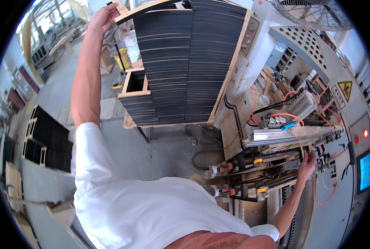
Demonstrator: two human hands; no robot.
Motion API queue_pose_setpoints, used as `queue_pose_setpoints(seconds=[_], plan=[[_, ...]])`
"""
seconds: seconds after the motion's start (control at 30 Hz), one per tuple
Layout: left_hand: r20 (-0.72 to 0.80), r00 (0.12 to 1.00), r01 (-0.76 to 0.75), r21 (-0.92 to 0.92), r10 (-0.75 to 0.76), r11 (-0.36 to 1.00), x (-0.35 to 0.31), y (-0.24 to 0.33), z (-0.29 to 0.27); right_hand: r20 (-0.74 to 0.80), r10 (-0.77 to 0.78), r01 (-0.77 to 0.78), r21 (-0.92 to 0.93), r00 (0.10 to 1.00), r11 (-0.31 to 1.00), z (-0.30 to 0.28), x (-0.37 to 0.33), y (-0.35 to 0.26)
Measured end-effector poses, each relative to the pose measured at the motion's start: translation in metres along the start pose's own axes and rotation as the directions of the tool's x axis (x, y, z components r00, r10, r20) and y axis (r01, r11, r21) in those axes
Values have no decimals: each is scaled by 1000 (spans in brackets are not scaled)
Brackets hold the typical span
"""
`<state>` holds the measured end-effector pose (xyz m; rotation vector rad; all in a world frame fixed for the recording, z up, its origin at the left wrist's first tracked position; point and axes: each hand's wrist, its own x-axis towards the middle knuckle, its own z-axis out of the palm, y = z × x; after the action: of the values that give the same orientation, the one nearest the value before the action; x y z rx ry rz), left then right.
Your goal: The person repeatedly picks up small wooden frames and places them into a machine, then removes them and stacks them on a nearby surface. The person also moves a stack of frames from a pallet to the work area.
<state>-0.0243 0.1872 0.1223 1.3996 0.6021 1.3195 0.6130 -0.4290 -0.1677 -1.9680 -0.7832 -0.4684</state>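
My left hand (pixel 104 18) reaches far out to the upper left. Its fingers are closed on the pale wooden end of a black-edged wooden frame (pixel 145 9), which lies slantwise at the top of a tall stack of black-edged frames (pixel 189 62). On the other side, my right hand (pixel 307 165) reaches into a machine (pixel 293 135) with metal rails and clamps. Its fingers are bent together by a narrow pale wooden piece under the machine's metal beam; what they grip is too small to make out.
A shorter pile of frames (pixel 137 101) adjoins the tall stack. More black frames (pixel 48 139) stand on the floor at left. Orange hoses (pixel 290 115) cross the machine, and a control screen (pixel 365 172) is at far right. A yellow bucket (pixel 122 58) stands behind the stack.
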Motion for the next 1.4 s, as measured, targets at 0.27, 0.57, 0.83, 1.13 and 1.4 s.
queue_pose_setpoints(seconds=[0.27, 0.57, 0.83, 1.13, 1.4], plan=[[16, 999, 33, 248, -38, 968, 78, -73, 49, 16, 294, -293, -38, 956, 955, -11, -130, -97], [-200, 872, -392, 265, 448, 881, 44, -54, 11, -112, 338, -345, -50, 935, 937, -54, -232, -88], [64, 826, -550, -129, 560, 825, -235, -144, 135, -372, 565, -677, -393, 736, 623, -173, -386, -108], [764, 264, 485, 423, -589, 766, -533, -303, 247, -456, 721, -797, -563, 522, 221, -229, -556, -186], [832, -4, 366, 517, -554, 774, -592, -314, 303, -482, 836, -931, -354, 263, 89, -195, -601, -203]])
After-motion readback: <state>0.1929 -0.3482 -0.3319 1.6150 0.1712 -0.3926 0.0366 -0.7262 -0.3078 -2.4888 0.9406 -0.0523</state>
